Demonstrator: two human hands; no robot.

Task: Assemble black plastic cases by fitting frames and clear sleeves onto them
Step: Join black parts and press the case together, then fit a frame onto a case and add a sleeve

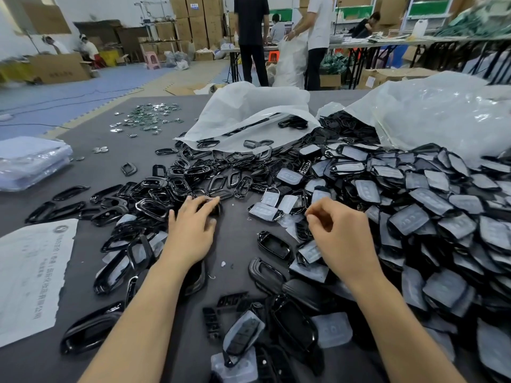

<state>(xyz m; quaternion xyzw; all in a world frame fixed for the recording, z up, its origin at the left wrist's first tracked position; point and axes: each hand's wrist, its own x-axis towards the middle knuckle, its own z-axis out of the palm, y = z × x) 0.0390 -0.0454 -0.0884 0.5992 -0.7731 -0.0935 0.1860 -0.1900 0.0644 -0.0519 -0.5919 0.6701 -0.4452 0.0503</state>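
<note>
Head view, mid-tabletop (237, 244): rests left hand (193, 228), fingers (206, 203) nearly straight, on a black frame (218, 210), curls right hand (340, 233) beside sleeved cases (265, 211), cannot tell whether pinching anything.

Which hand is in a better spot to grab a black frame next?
Left. The left hand rests with fingers stretched onto the black frames, which lie on that side. The right hand is curled, nearer the sleeved cases, so it would likely have to cross over.
</note>
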